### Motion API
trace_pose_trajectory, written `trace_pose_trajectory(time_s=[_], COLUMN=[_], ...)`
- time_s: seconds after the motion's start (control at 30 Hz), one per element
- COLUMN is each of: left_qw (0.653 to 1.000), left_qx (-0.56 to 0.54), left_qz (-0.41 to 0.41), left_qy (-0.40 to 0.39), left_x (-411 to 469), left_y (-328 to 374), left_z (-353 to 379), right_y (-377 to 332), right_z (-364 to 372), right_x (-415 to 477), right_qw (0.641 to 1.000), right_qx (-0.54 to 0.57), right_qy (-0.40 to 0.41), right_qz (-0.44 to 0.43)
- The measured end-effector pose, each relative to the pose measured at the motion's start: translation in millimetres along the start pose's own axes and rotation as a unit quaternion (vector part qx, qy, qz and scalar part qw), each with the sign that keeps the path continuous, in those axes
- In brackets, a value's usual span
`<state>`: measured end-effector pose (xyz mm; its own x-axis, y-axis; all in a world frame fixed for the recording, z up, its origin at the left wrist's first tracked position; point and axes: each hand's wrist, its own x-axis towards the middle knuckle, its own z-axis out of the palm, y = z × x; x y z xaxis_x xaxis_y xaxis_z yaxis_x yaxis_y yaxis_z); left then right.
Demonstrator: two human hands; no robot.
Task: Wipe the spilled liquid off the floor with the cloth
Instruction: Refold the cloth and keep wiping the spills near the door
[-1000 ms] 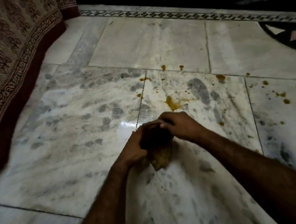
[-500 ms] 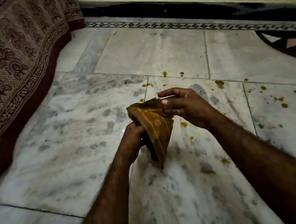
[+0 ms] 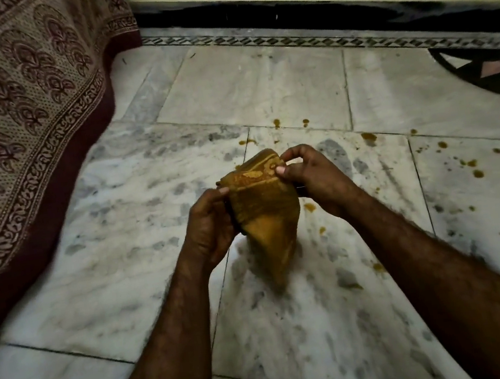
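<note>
A yellow-brown patterned cloth (image 3: 265, 219) hangs above the marble floor (image 3: 123, 253), its lower point dangling. My left hand (image 3: 209, 226) grips its left side. My right hand (image 3: 314, 177) pinches its top right edge between thumb and fingers. Orange-brown spilled liquid lies in drops on the floor: one (image 3: 310, 207) just right of the cloth, two (image 3: 276, 123) beyond it, and several scattered to the right (image 3: 478, 173). Any liquid directly under the cloth is hidden.
A patterned maroon and beige bedspread (image 3: 11, 125) drapes to the floor on the left. A black skirting (image 3: 282, 7) and yellow wall run along the back. A dark inlaid floor motif (image 3: 487, 69) sits at far right.
One second ago both hands pressed the cloth on the floor over a large stain. Since then they have lifted it and are turning it in the air; that stain is mostly gone.
</note>
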<state>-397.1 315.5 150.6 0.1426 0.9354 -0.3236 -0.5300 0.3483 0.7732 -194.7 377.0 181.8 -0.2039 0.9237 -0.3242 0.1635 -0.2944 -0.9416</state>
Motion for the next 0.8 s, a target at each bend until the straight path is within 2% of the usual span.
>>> trace_pose_trajectory(time_s=[0.1,0.17,0.27,0.37,0.47,0.63,0.8], left_qw=[0.991,0.986,0.992,0.997,0.998,0.989,0.969], left_qx=[0.132,0.166,0.119,0.05,0.044,0.142,0.211], left_qz=[0.022,0.034,0.048,0.048,0.027,-0.042,-0.052], left_qy=[-0.009,-0.007,0.017,0.037,0.037,-0.021,0.119], left_x=[1.7,4.6,7.7,10.1,8.8,8.6,12.1], left_y=[6.3,9.4,20.6,33.0,37.5,31.4,32.3], left_z=[7.2,11.9,20.1,21.7,13.4,4.9,14.5], right_y=[-2.3,-7.4,-13.7,-6.8,-2.4,0.2,9.8], right_z=[5.3,4.5,-3.1,-5.3,0.2,-5.4,-14.2], right_x=[-2.5,-3.9,-6.9,-11.1,-10.3,-6.2,-10.3], right_qw=[0.999,0.997,0.996,0.995,0.996,0.995,0.997], right_qx=[0.009,0.038,0.054,-0.011,0.008,0.0,-0.018], right_qy=[0.035,0.039,-0.036,-0.096,-0.07,-0.042,-0.023], right_qz=[-0.034,-0.057,-0.057,-0.023,-0.05,-0.089,-0.071])
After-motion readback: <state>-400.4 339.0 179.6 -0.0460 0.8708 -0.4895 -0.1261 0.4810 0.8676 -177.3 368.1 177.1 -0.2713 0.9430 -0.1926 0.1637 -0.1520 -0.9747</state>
